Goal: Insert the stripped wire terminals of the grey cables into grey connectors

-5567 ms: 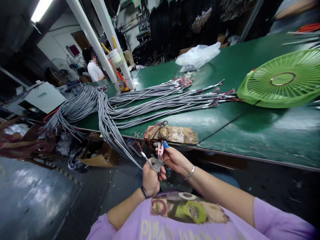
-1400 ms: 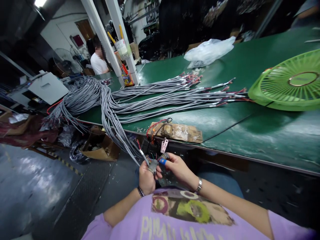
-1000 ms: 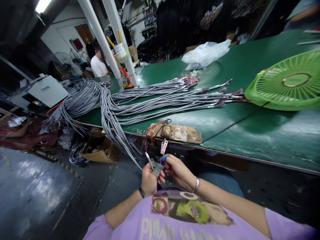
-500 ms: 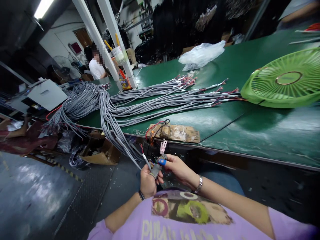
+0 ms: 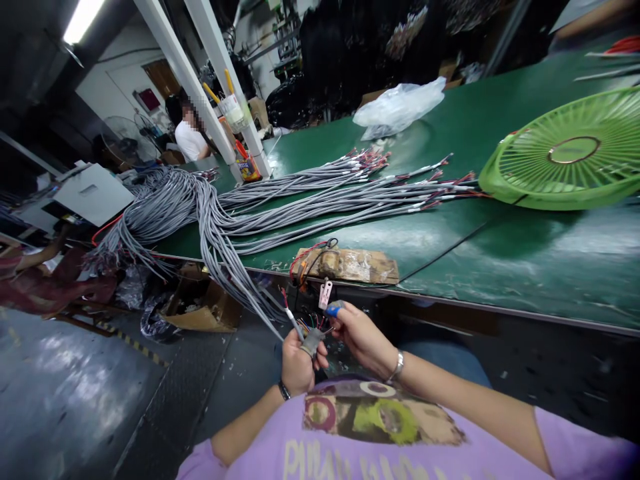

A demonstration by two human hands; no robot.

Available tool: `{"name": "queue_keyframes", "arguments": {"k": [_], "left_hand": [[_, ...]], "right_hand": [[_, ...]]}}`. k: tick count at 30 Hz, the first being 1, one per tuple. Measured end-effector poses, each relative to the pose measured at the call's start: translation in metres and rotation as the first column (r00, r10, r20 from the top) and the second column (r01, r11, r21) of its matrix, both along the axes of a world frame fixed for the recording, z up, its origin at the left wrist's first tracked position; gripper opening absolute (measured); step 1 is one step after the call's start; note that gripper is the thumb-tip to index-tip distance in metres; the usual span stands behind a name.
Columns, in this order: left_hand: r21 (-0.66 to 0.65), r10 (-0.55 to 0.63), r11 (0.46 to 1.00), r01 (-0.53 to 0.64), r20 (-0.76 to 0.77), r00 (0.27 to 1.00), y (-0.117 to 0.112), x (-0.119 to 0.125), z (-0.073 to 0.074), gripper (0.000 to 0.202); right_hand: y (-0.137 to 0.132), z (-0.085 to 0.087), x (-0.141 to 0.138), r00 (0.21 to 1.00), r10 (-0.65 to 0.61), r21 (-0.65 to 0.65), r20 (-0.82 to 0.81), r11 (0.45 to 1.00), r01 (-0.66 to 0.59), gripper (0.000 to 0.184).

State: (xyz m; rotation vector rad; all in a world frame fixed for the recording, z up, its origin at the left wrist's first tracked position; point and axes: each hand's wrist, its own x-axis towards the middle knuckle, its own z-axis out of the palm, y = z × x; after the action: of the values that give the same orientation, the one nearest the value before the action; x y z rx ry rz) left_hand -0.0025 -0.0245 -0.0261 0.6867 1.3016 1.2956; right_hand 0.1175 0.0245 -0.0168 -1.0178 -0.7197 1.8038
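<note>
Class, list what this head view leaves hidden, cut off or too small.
Head view throughout:
Gripped part of the gray cable: hidden by the left hand.
Count of colored wires, and whether the right hand pinches any: too small.
Green fan: cut off by the right edge.
Purple shirt: cut by the bottom edge.

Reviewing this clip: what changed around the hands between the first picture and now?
The right hand has let go of the pink clip, which now hangs by the table edge; the hand sits slightly lower, fingertips near the loose wires. Whether they pinch one is unclear. The left hand still grips the held cable. Wooden board and green fan look unmoved.
</note>
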Motion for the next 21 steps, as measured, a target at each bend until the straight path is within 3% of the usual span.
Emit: {"name": "queue_keyframes", "arguments": {"k": [3,7,14,21], "left_hand": [[-0.007,0.030,1.000,-0.030,0.015,0.999,0.000,-0.003,0.002,0.030],[0.019,0.007,1.000,-0.008,0.080,0.997,0.002,-0.007,0.010,0.029],[0.031,-0.262,0.965,0.261,0.212,0.941,0.020,-0.009,0.030,0.024],[0.006,-0.290,0.954,0.301,0.288,0.913,0.032,-0.012,0.025,0.026]], "right_hand": [[0.007,-0.001,0.007,0.991,-0.087,-0.133,-0.101,0.988,0.073,0.018],[0.015,-0.002,0.016,0.986,-0.029,-0.231,-0.166,0.973,-0.010,0.018],[0.031,0.019,0.015,0.947,0.224,-0.094,-0.230,0.963,-0.251,0.039],[0.033,0.013,0.003,0.955,0.144,-0.040,-0.258,0.986,-0.159,0.034]]}}
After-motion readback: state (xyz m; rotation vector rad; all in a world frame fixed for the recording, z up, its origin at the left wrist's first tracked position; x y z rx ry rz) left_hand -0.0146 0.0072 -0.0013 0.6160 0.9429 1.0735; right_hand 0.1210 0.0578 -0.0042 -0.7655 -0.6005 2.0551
